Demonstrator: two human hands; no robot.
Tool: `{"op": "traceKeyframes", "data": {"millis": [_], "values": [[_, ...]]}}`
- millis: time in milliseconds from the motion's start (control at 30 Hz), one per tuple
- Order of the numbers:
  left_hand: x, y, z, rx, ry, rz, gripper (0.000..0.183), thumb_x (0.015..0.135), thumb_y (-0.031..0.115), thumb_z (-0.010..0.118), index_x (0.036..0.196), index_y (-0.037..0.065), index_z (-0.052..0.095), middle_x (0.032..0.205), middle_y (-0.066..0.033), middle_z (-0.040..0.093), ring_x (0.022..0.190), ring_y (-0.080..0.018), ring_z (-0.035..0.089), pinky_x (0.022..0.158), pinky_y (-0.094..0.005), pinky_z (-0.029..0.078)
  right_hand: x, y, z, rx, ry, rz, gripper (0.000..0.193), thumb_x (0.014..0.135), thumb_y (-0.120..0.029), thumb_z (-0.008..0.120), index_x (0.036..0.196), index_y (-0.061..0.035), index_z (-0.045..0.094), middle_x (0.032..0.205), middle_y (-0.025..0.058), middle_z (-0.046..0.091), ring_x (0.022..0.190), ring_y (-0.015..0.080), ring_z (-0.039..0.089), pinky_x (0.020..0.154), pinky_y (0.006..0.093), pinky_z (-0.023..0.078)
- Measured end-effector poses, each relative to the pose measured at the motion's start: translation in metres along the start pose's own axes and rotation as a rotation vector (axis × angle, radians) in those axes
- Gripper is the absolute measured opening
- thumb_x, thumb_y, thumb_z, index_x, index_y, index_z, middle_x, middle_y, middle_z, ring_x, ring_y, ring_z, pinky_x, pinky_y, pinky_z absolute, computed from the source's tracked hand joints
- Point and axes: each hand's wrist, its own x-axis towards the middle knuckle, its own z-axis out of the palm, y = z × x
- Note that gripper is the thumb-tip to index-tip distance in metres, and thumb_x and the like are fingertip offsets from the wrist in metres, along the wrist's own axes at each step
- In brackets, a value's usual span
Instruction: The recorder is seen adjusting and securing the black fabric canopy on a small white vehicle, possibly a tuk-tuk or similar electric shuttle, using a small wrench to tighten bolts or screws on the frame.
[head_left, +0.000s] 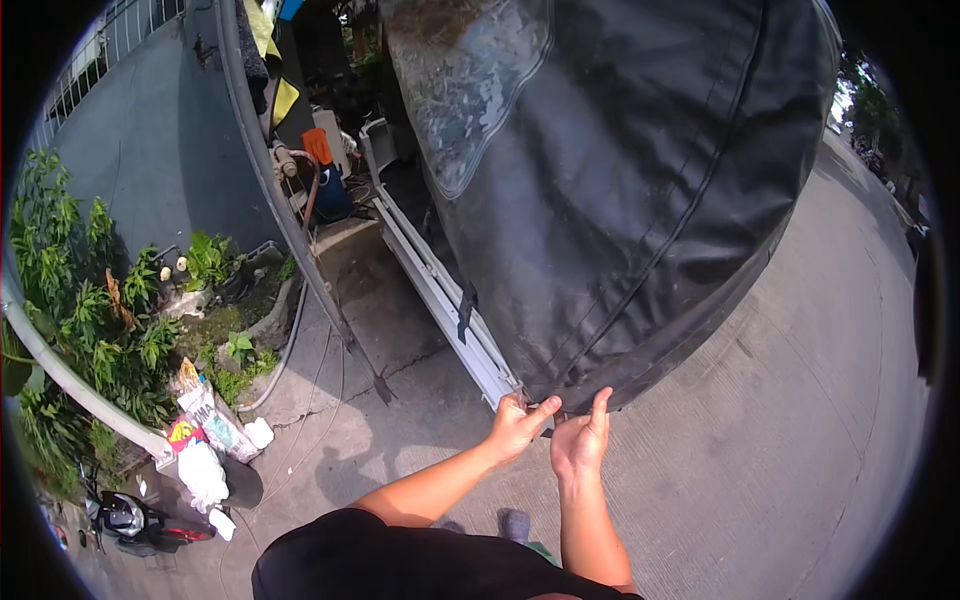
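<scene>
A large black vinyl cover (620, 230) with a cloudy clear window (470, 80) hangs over a bulky frame in front of me. Its lower corner comes down to my two hands. At that corner, beside the end of a pale metal rail (440, 290), my left hand (518, 428) is closed with its fingers curled at the edge. Close to its right, my right hand (580, 442) is closed under the hem, palm turned up and thumb raised. A bit of dark strap (547, 433) shows between them. The cover hides most fingertips. A black strap (466, 312) hangs off the rail.
To the left, a thin curved metal bar (300, 240) runs down to the ground. Beyond it are green plants (90, 330), a grey wall (140, 150), stuffed bags (205, 460) and a motorcycle (140, 522). Concrete pavement (800, 400) extends to the right.
</scene>
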Motion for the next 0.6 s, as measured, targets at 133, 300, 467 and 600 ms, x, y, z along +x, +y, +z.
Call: {"op": "traceKeyframes", "data": {"millis": [133,300,467,600], "values": [[0.033,0.052,-0.037,-0.280,-0.206,-0.143,0.041,0.091,0.008,0.075,0.127,0.008,0.056,0.100,0.0041,0.062,0.052,0.0038,0.037,0.042,-0.0165,0.030,0.000,0.043,0.025,0.031,0.031,-0.137,0.063,0.102,-0.050,0.054,0.142,-0.0027,0.047,0.141,0.0086,0.055,0.129,0.0240,0.052,0.113,0.0429,0.038],[0.098,0.067,-0.061,-0.625,-0.190,-0.175,0.054,0.093,0.059,0.065,0.118,0.011,0.060,0.094,0.0048,0.064,0.045,-0.0012,0.031,0.039,-0.0175,0.026,0.011,0.030,0.022,0.043,0.063,-0.209,0.065,0.103,-0.049,0.052,0.148,-0.0030,0.041,0.149,0.0100,0.049,0.137,0.0225,0.048,0.115,0.0426,0.038],[0.118,0.092,-0.090,-0.471,-0.154,-0.203,0.051,0.092,0.061,0.065,0.101,0.011,0.061,0.074,0.0062,0.058,0.043,-0.0007,0.029,0.039,-0.0182,0.024,0.016,0.040,0.033,-0.007,0.246,-0.277,0.057,0.105,-0.051,0.046,0.134,-0.0022,0.051,0.133,0.0121,0.061,0.112,0.0209,0.065,0.089,0.0366,0.056],[0.104,0.080,-0.110,-0.186,-0.294,-0.274,0.025,0.096,0.035,0.072,0.090,0.016,0.057,0.071,0.0080,0.051,0.048,-0.0012,0.033,0.041,-0.0190,0.026,0.036,0.050,-0.038,-0.465,0.385,-0.428,0.046,0.105,-0.052,0.048,0.092,-0.0084,0.057,0.077,0.0030,0.062,0.058,0.0123,0.057,0.051,0.0274,0.046]]}}
